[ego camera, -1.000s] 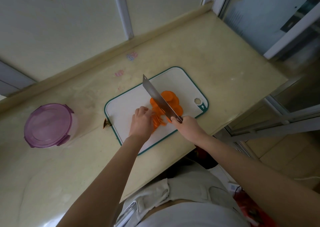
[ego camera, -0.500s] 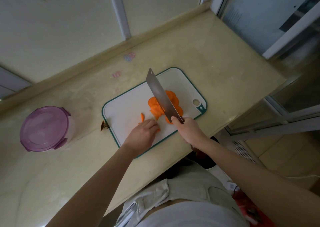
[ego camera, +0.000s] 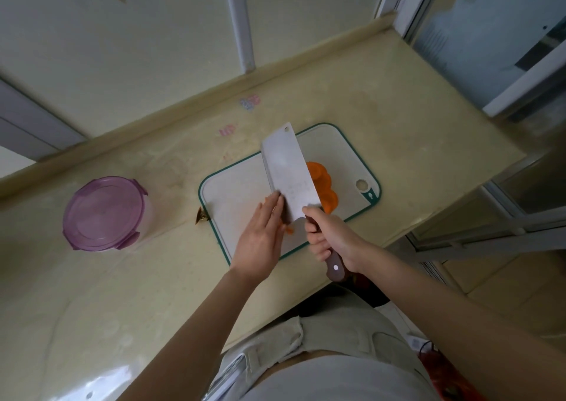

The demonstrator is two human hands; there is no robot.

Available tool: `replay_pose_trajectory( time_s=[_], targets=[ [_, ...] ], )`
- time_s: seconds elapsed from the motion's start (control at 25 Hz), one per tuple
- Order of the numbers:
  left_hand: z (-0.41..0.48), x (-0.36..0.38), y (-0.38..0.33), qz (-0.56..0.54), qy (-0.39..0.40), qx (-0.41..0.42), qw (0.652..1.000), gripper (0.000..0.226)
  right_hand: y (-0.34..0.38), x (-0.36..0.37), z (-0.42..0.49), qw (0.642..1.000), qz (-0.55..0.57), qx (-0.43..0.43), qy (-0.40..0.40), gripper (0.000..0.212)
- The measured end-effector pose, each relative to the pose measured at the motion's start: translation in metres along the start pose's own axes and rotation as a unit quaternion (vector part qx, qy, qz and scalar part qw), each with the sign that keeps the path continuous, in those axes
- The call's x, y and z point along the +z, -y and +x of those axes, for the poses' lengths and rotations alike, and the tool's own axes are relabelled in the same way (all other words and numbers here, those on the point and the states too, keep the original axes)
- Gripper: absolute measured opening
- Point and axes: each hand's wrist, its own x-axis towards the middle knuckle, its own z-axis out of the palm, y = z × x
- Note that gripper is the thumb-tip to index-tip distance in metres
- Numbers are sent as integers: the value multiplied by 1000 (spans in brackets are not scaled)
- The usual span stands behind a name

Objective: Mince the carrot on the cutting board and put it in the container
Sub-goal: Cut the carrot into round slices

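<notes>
Orange carrot slices [ego camera: 323, 186] lie on the white, green-rimmed cutting board [ego camera: 235, 195], partly hidden behind a cleaver [ego camera: 288, 171]. My right hand [ego camera: 332, 238] grips the cleaver's brown handle, and the broad blade is tilted so its flat side faces up. My left hand [ego camera: 263, 235] is flat with straight fingers, its fingertips touching the blade's left edge. A small carrot piece [ego camera: 289, 230] shows between my hands. The round container with a purple lid [ego camera: 104, 213] stands on the counter to the left, lid on.
The beige counter [ego camera: 153, 278] runs to a raised back ledge and wall. A small brown scrap [ego camera: 200, 216] lies at the board's left edge. The counter's front edge falls just below my hands; a window frame is on the right.
The cleaver has turned from edge-down to flat side up, over the carrot. My left hand has left the carrot pieces, straightened, and come against the blade's left side.
</notes>
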Motion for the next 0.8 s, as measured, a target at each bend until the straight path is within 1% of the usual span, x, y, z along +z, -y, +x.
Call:
replay_pose_trajectory(
  time_s=[0.12, 0.2, 0.24, 0.36, 0.48, 0.56, 0.64, 0.68, 0.72, 0.76, 0.8],
  targets=[
    [-26, 5, 20, 85, 30, -14, 996, 48, -5, 4, 2, 1000, -29, 3, -10, 42],
    [-26, 1, 24, 80, 19, -43, 996, 47, -8, 6, 4, 999, -45, 6, -12, 43],
    [-22, -2, 22, 66, 8, -43, 997, 47, -9, 6, 6, 999, -51, 9, -12, 44],
    [-13, -8, 13, 63, 17, 26, 998, 52, -10, 8, 10, 998, -60, 23, 2, 46],
    [-16, -6, 19, 91, 40, 31, 995, 54, -10, 9, 8, 998, -60, 13, -14, 45],
    [-26, 0, 28, 121, 40, 33, 991, 52, -10, 8, 7, 998, -55, 0, -28, 44],
    [-32, 0, 35, 121, 13, 25, 992, 46, -10, 8, 8, 998, -61, -11, -27, 44],
    [-32, -3, 36, 95, -13, 11, 995, 41, -11, 7, 9, 996, -82, -25, -33, 43],
    [-29, -8, 35, 61, -55, -2, 997, 33, -11, 5, 8, 989, -126, -55, -50, 43],
    [-25, -16, 31, 31, -101, -14, 994, 24, -12, 3, 7, 974, -189, -99, -75, 43],
    [-20, -25, 27, 13, -149, -24, 988, 17, -12, 0, 5, 949, -259, -150, -96, 49]
  ],
)
